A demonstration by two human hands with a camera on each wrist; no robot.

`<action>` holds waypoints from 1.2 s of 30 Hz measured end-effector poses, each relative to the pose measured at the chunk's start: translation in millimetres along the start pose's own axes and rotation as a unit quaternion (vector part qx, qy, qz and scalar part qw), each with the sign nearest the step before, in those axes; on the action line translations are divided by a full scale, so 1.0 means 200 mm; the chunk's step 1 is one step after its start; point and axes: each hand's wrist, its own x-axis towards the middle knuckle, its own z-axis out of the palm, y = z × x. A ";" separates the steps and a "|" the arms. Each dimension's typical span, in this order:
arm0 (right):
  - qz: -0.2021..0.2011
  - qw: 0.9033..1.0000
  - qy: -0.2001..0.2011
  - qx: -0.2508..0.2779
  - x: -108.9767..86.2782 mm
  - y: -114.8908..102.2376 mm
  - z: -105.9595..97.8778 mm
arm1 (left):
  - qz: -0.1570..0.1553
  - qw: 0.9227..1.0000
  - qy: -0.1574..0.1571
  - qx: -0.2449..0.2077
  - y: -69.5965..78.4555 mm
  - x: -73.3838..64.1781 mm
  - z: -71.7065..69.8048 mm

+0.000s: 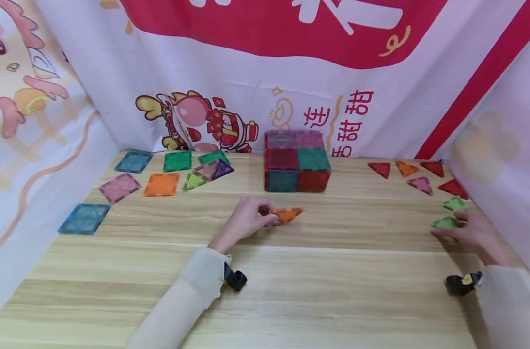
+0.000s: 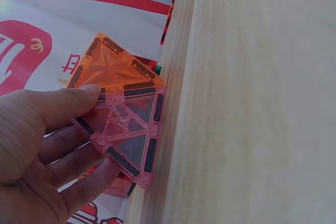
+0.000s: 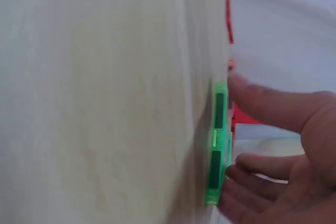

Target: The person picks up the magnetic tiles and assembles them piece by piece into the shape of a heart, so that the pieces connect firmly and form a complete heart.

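In the left wrist view my left hand point(image 2: 31, 150) pinches an orange triangle tile point(image 2: 107, 69) joined edge to edge with a pink triangle tile point(image 2: 128, 124). The thumb lies over the seam and the fingers are behind. From the head view, the left hand point(image 1: 249, 215) is above mid-table, in front of the tile block; the orange tile point(image 1: 288, 214) shows, but the pink one cannot be made out. At the right, my right hand point(image 1: 474, 230) is around a green triangle tile point(image 1: 445, 222), thumb and fingers spread at its ends. Another green triangle tile point(image 1: 455, 203) lies just beyond.
A block of coloured tiles point(image 1: 297, 162) stands at the back middle. Red triangles point(image 1: 453, 188), an orange triangle point(image 1: 406, 168) and a pink triangle point(image 1: 421, 184) lie back right. Several squares, such as a blue one point(image 1: 85, 219), lie left. Printed cloth walls point(image 1: 230, 63) enclose the table.
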 end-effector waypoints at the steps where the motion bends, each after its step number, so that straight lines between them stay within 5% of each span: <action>1: -0.002 1.000 -0.005 -0.010 0.01 -0.01 0.00 | -0.001 1.000 -0.001 -0.001 0.00 0.00 0.00; 9: -0.063 0.997 -0.040 -0.010 0.07 -0.15 0.08 | 0.000 1.000 0.003 0.002 -0.01 0.00 0.00; 21: -0.062 0.991 -0.104 -0.049 0.08 -0.39 0.17 | 0.003 1.000 0.001 0.007 0.01 0.00 0.01; 36: -0.047 0.994 -0.094 -0.027 0.08 -0.66 0.31 | -0.013 1.000 -0.004 -0.003 0.01 0.00 -0.01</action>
